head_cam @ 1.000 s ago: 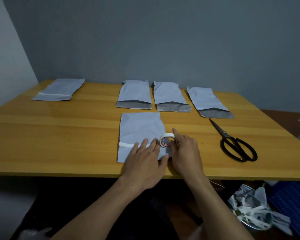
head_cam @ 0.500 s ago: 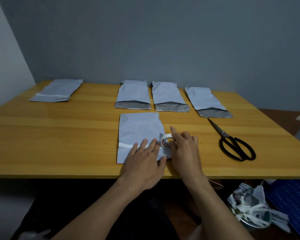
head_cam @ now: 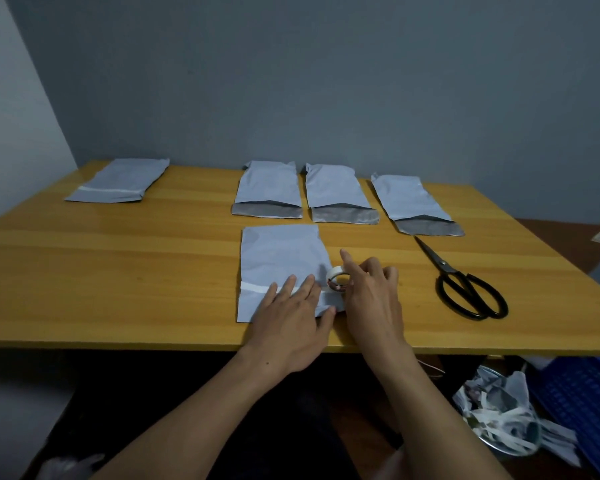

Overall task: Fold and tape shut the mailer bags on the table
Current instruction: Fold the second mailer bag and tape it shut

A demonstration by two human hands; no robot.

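We saw the left hand (head_cam: 291,323) lying flat on the near bag (head_cam: 278,261), fingers straight and close together, pressing on the white strip (head_cam: 255,289) of tape that crossed the bag's near end. The right hand (head_cam: 371,299) sat just right of it, touching it at the thumb side. It held the roll (head_cam: 338,284) at the bag's right edge, with the fingers curled beside the roll and the index finger stuck out straight toward the far side. We could not tell exactly how the thumb lay. The roll was tilted up, hole toward us, resting on the bag. The strip ran left from it, under the left fingers, to the bag's left edge.

The near bag lay mid-table (head_cam: 118,271), close to the near edge. Beyond it three open bags (head_cam: 333,188) lay in a row, grey flaps toward us, unfolded and with no tape on them. A taped bag (head_cam: 122,178) lay far left, well apart, with a white band across it. Black scissors (head_cam: 465,285) lay right of the right hand, blades together, tip just beside the rightmost open bag's flap.

Below the table at right were a bin (head_cam: 499,417) of paper scraps and a blue crate (head_cam: 586,403)
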